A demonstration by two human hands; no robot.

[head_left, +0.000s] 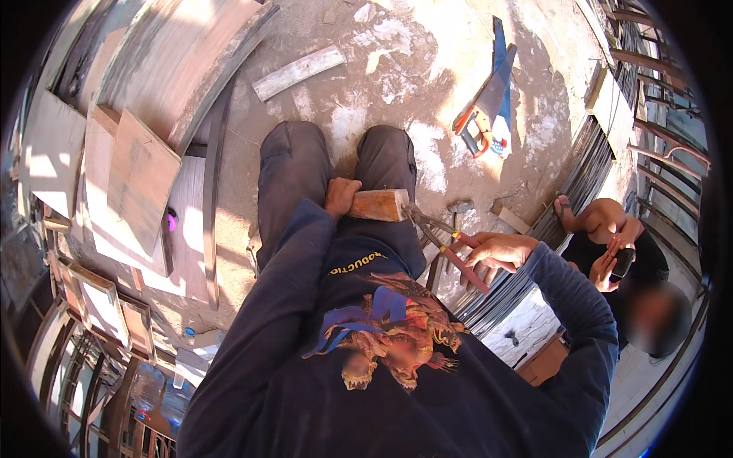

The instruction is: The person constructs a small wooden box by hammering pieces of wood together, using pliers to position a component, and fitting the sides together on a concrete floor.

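My left hand (341, 195) grips a short wooden block (379, 205) across my lap, over my dark-trousered legs. My right hand (492, 258) holds a pair of metal pliers (427, 227) with long red handles, its fingers loosely round the grips. The jaws of the pliers are at the right end of the block; exactly what they grip there is too small to tell.
Plywood boards (137, 183) lean at the left. Two handsaws (489, 99), a loose plank (298, 72) and a hammer (460, 206) lie on the dusty ground (366, 46). Beside me on the right a person (603, 229) crouches holding a dark object, near stacked metal strips (580, 175).
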